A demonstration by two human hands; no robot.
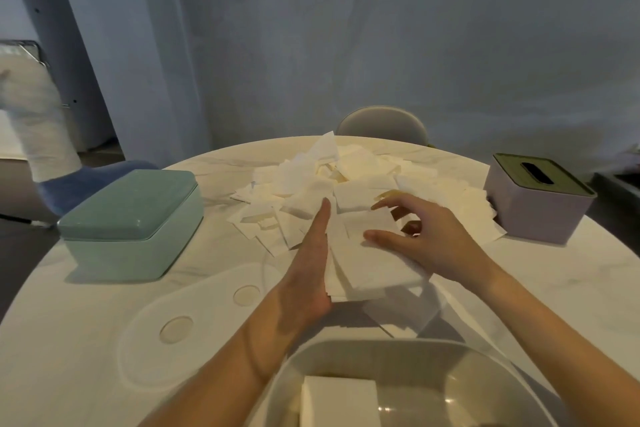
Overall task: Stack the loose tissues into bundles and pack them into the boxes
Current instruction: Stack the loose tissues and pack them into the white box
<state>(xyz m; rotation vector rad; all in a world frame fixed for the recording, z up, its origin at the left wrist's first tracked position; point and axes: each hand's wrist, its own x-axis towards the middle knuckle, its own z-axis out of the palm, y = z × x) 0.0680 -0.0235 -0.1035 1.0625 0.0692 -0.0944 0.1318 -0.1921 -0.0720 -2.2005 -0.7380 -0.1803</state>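
Nearest you, at six o'clock, sat the open grey plastic box (398,354) with a white tissue block (339,399) inside. Your left hand (308,267), fingers straight, pressed the soft white tissue bundle (370,263) at centre; your right hand (426,239), loosely spread, steadied its top. Light and floppy, it probably wanted squeezing by both long edges.

Dim bluish wall (346,45), round marble table (86,340), grey chair (381,125) behind.

Three boxes sit out: a green one (130,222), a purple one (538,196), an open grey one (398,381). Two hands work, left (308,263) and right (429,239); one loose lid (194,319); tissues (332,180) beyond counting.
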